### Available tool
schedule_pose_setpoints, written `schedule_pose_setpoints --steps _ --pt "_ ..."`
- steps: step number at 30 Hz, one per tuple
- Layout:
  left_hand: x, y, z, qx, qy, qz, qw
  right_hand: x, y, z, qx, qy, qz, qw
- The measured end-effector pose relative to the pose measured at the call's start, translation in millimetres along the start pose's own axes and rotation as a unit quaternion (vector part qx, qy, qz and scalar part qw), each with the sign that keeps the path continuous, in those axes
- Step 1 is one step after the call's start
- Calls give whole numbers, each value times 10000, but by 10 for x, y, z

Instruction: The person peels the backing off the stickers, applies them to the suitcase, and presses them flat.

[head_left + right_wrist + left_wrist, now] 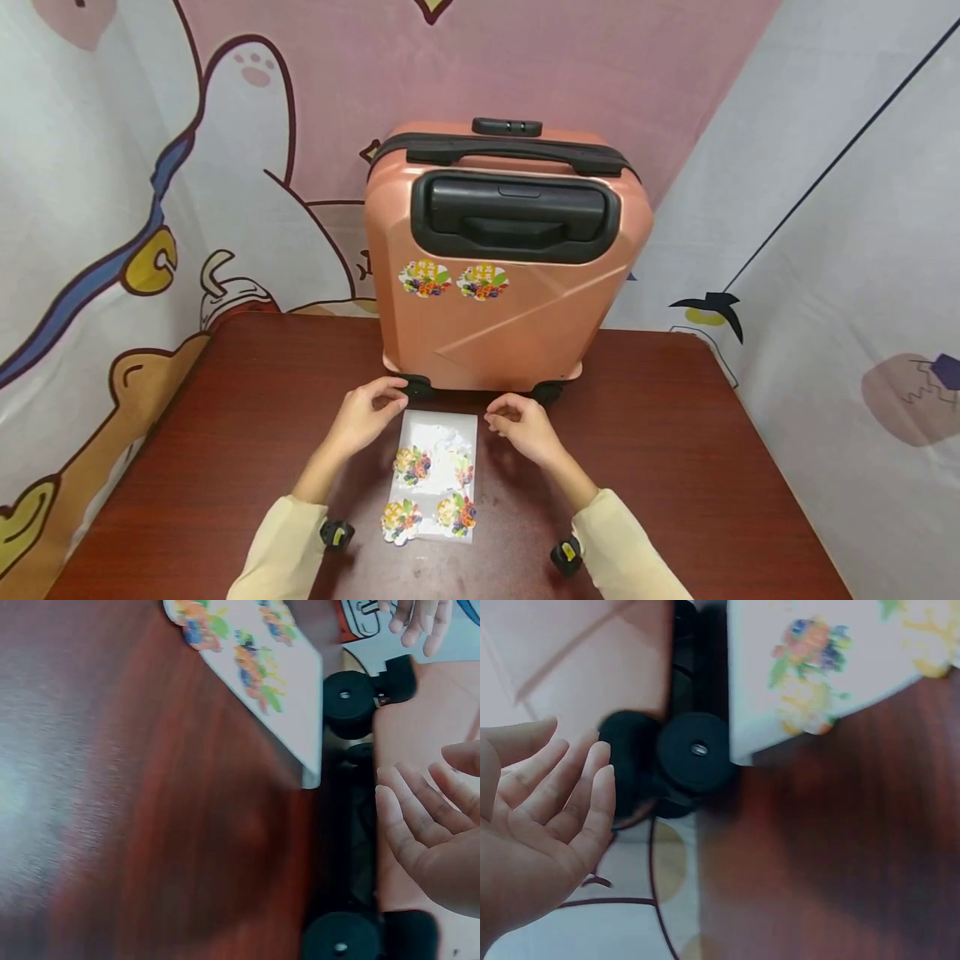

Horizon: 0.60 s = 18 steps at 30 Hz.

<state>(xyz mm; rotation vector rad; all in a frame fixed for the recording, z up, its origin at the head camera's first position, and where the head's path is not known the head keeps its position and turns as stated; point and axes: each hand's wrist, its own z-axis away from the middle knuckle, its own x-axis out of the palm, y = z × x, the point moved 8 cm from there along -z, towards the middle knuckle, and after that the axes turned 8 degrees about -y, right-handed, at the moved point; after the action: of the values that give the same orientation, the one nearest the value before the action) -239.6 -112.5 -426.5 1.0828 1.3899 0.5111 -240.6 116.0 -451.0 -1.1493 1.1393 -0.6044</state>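
Note:
A white sheet [435, 433] bearing several fruit-patterned stickers [456, 514] lies on the table. Just behind it stands a rose-gold suitcase [517, 325], upright, with two fruit stickers [483, 282] on its front shell. My left hand [366, 414] hovers by the sheet's upper left corner, near a black wheel [697, 754], its fingers loosely bent around nothing. On the other side, my right hand [525, 427] hangs beside the sheet's upper right edge; the right wrist view shows its fingers [424, 817] relaxed and holding nothing.
The dark red wooden table [660, 467] spreads to both sides of the suitcase. A cartoon-printed cloth [585, 75] hangs behind and around it. The suitcase's black handle recess [517, 217] faces me.

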Motion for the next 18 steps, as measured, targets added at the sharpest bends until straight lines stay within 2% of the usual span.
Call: schedule_pose_setpoints --steps 4,8,13,18 --pt "69 -205 57 -267 -196 -18 9995 57 134 31 145 17 -32 9999" --pt "140 -401 108 -601 -412 -60 9973 130 165 68 292 -81 -238 9993" --pt "252 -604 184 -1010 -852 246 9909 230 154 126 513 -274 -486 9971" --pt "333 -730 247 -1165 -1142 505 9853 305 404 110 753 -278 -430 9958"
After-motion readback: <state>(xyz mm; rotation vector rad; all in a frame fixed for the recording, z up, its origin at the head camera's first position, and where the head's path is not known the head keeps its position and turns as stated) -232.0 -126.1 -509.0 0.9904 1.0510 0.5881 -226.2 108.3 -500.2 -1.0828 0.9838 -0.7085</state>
